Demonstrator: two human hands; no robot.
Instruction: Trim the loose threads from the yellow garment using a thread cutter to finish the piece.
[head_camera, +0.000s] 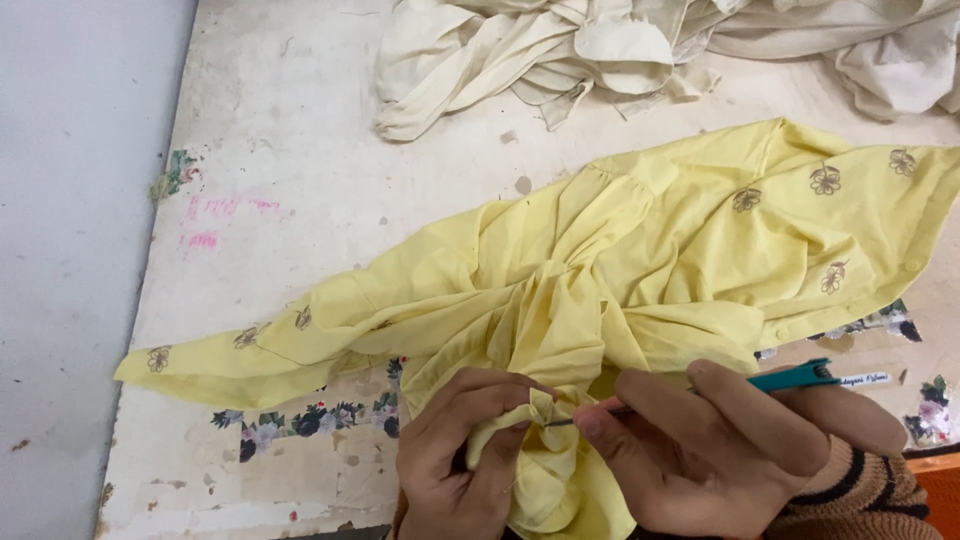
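While the left hand (455, 455) pinches a gathered fold of the pale yellow embroidered cotton garment (620, 270) to steady it, the right hand (700, 450) grips a teal-handled metal hook tool (790, 377), tip at the fold. Garment sprawls across the worn white desk (290, 180); cream cloth heap (560, 50) lies beyond.

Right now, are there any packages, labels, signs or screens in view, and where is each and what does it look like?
No packages, signs or screens.
Small white label strip: on the table by the teal tool handle held in the right hand; narrow, white, dark print too small to read.
Pink marks: on the table's upper left; faint smudges, possibly writing.
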